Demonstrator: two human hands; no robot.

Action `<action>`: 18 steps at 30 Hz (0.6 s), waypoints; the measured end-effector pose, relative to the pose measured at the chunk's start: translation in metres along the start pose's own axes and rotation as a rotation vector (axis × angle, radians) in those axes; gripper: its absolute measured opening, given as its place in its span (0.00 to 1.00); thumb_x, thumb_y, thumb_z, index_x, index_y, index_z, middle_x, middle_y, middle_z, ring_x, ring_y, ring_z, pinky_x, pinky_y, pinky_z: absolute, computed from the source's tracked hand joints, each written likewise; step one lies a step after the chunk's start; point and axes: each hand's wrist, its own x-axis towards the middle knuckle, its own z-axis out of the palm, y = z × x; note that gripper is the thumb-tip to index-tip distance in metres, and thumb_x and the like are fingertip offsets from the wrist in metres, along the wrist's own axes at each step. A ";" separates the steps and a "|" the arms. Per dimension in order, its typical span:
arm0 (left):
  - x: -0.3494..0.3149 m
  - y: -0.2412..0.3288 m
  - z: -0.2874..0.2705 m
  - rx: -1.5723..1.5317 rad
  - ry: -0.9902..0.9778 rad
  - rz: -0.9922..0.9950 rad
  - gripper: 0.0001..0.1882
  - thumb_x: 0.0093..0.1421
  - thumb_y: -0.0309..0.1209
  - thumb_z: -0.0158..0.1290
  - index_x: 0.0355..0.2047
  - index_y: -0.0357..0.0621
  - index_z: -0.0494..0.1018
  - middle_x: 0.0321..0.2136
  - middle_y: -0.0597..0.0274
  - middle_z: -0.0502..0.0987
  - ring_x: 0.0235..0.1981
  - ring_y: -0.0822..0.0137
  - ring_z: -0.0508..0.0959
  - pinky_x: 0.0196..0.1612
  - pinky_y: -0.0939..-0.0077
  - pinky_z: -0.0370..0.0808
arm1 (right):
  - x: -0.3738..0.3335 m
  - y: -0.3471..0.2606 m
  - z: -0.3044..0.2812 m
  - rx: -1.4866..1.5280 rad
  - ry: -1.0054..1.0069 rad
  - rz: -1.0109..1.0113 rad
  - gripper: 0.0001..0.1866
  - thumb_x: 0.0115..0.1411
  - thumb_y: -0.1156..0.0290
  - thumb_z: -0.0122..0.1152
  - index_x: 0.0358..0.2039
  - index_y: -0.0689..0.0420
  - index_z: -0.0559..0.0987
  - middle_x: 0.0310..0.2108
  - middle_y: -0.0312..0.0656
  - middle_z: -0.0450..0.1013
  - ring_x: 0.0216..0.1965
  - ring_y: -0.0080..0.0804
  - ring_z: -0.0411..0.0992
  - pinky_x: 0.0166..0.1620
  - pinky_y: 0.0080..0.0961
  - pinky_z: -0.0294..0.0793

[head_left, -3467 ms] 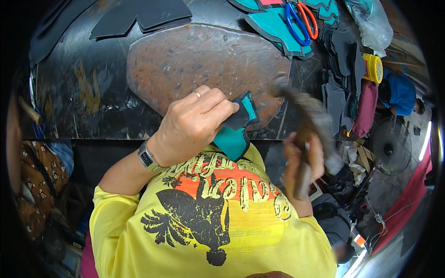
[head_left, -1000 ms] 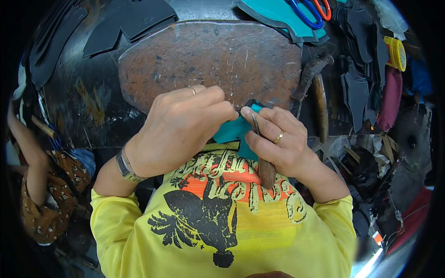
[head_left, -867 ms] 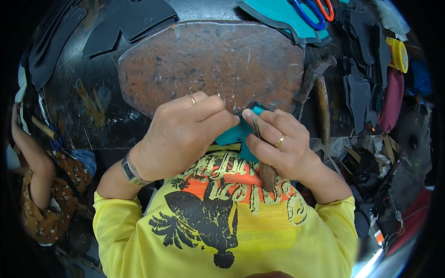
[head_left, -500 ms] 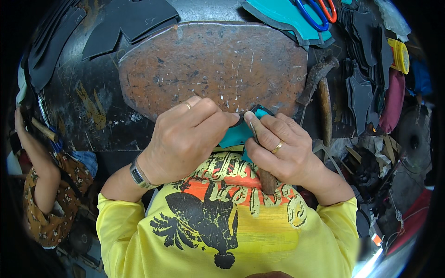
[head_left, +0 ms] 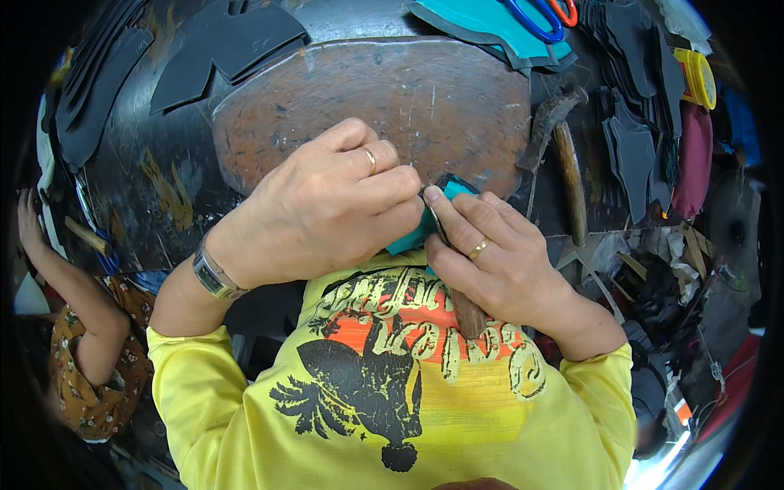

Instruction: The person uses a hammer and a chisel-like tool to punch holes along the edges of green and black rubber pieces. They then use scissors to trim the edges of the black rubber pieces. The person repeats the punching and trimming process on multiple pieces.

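Observation:
My left hand (head_left: 327, 204) is closed in a pinch, its fingertips at the upper edge of a small teal and black piece of sheet material (head_left: 411, 238). Close against it, my right hand (head_left: 500, 257) grips the same piece between thumb and fingers. That hand also holds a wooden-handled tool (head_left: 468, 314): the handle sticks out below the palm, and a thin metal part shows by the thumb. Most of the tool's working end is hidden, so its kind is unclear. Both hands are over the near edge of a worn brown board (head_left: 367, 90).
Right of the board lies a hammer-like tool with a wooden handle (head_left: 570, 184). Blue-handled scissors (head_left: 539, 20) rest on teal pieces (head_left: 482, 24). Stacked dark cut pieces (head_left: 629, 155) and a yellow container (head_left: 696, 77) are at right. Another person's arm (head_left: 69, 278) reaches in at left.
My left hand has risen and turned at the wrist, its fingers more curled at the piece's edge. My right hand keeps its grip on the piece and tool. The view has shifted slightly.

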 end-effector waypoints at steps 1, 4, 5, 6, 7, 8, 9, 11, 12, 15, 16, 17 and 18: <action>0.000 -0.002 -0.001 -0.018 -0.028 -0.005 0.12 0.50 0.32 0.59 0.36 0.44 0.81 0.31 0.65 0.75 0.38 0.63 0.78 0.44 0.66 0.73 | 0.000 0.000 0.001 0.011 0.002 -0.001 0.12 0.54 0.68 0.61 0.37 0.59 0.77 0.53 0.56 0.76 0.51 0.45 0.76 0.53 0.40 0.75; 0.001 -0.008 0.002 -0.085 0.035 -0.008 0.12 0.48 0.30 0.64 0.35 0.44 0.81 0.31 0.65 0.75 0.37 0.63 0.77 0.45 0.65 0.73 | -0.002 -0.001 0.003 0.021 0.034 0.015 0.12 0.54 0.69 0.61 0.38 0.59 0.77 0.53 0.57 0.76 0.51 0.46 0.76 0.53 0.40 0.75; 0.001 -0.008 0.002 -0.100 0.052 -0.018 0.13 0.47 0.30 0.65 0.34 0.44 0.81 0.31 0.65 0.75 0.37 0.63 0.77 0.44 0.65 0.73 | -0.002 -0.001 0.004 0.016 0.041 0.016 0.12 0.54 0.69 0.61 0.38 0.60 0.77 0.53 0.57 0.76 0.51 0.46 0.75 0.53 0.40 0.75; 0.002 -0.008 0.003 -0.115 0.068 -0.028 0.13 0.45 0.29 0.67 0.34 0.44 0.81 0.31 0.65 0.75 0.37 0.63 0.77 0.44 0.65 0.73 | -0.003 -0.001 0.006 0.010 0.048 0.016 0.12 0.54 0.69 0.62 0.38 0.60 0.77 0.53 0.57 0.75 0.52 0.47 0.75 0.53 0.40 0.75; 0.002 -0.008 0.003 -0.131 0.083 -0.037 0.14 0.44 0.28 0.68 0.34 0.44 0.81 0.31 0.66 0.75 0.36 0.62 0.77 0.44 0.65 0.73 | -0.004 -0.001 0.007 0.008 0.055 0.020 0.12 0.55 0.69 0.62 0.38 0.60 0.77 0.54 0.57 0.75 0.52 0.47 0.75 0.53 0.40 0.75; 0.003 -0.008 0.003 -0.122 0.080 -0.039 0.14 0.44 0.28 0.68 0.34 0.44 0.81 0.30 0.66 0.75 0.36 0.62 0.77 0.44 0.65 0.73 | -0.005 -0.002 0.007 0.005 0.062 0.020 0.11 0.55 0.69 0.62 0.38 0.60 0.77 0.54 0.57 0.75 0.52 0.47 0.75 0.54 0.41 0.75; 0.003 -0.008 0.002 -0.113 0.076 -0.041 0.15 0.44 0.28 0.69 0.34 0.44 0.81 0.30 0.66 0.75 0.36 0.63 0.77 0.44 0.65 0.73 | -0.006 -0.002 0.008 0.005 0.068 0.023 0.11 0.55 0.69 0.62 0.38 0.60 0.77 0.54 0.58 0.75 0.52 0.47 0.75 0.54 0.41 0.75; 0.004 -0.007 0.002 -0.101 0.080 -0.030 0.12 0.45 0.28 0.67 0.31 0.44 0.78 0.29 0.65 0.74 0.35 0.62 0.77 0.44 0.66 0.72 | -0.008 -0.004 0.009 0.002 0.070 0.029 0.11 0.56 0.69 0.62 0.38 0.60 0.77 0.55 0.58 0.75 0.53 0.48 0.75 0.55 0.41 0.75; 0.006 -0.008 0.003 -0.097 0.087 -0.016 0.10 0.46 0.28 0.65 0.28 0.44 0.75 0.28 0.64 0.72 0.34 0.62 0.76 0.44 0.66 0.72 | -0.008 -0.005 0.010 -0.002 0.065 0.033 0.11 0.56 0.69 0.62 0.38 0.60 0.77 0.55 0.58 0.74 0.53 0.48 0.75 0.55 0.42 0.74; 0.006 -0.014 0.002 -0.099 0.056 0.012 0.08 0.48 0.29 0.62 0.27 0.43 0.74 0.27 0.64 0.71 0.33 0.62 0.76 0.44 0.67 0.72 | -0.010 -0.006 0.011 -0.034 0.054 0.033 0.12 0.57 0.68 0.61 0.39 0.60 0.77 0.56 0.58 0.74 0.54 0.47 0.74 0.57 0.42 0.74; 0.005 -0.015 0.001 -0.102 0.037 0.019 0.08 0.48 0.29 0.62 0.28 0.43 0.74 0.27 0.64 0.71 0.33 0.62 0.76 0.44 0.68 0.72 | -0.010 -0.006 0.012 -0.046 0.050 0.029 0.12 0.58 0.68 0.61 0.39 0.60 0.76 0.57 0.58 0.74 0.55 0.47 0.74 0.57 0.42 0.73; 0.004 -0.016 0.001 -0.095 0.042 0.026 0.08 0.49 0.30 0.61 0.29 0.43 0.75 0.28 0.64 0.71 0.33 0.62 0.76 0.44 0.68 0.72 | -0.010 -0.007 0.013 -0.053 0.051 0.030 0.12 0.58 0.68 0.61 0.40 0.60 0.76 0.57 0.58 0.74 0.55 0.47 0.74 0.58 0.42 0.73; 0.003 -0.017 0.002 -0.088 0.047 0.032 0.08 0.49 0.30 0.61 0.30 0.43 0.76 0.28 0.64 0.72 0.33 0.62 0.77 0.43 0.68 0.72 | -0.009 -0.008 0.013 -0.059 0.051 0.029 0.12 0.58 0.68 0.61 0.40 0.60 0.76 0.57 0.58 0.73 0.55 0.47 0.74 0.58 0.42 0.73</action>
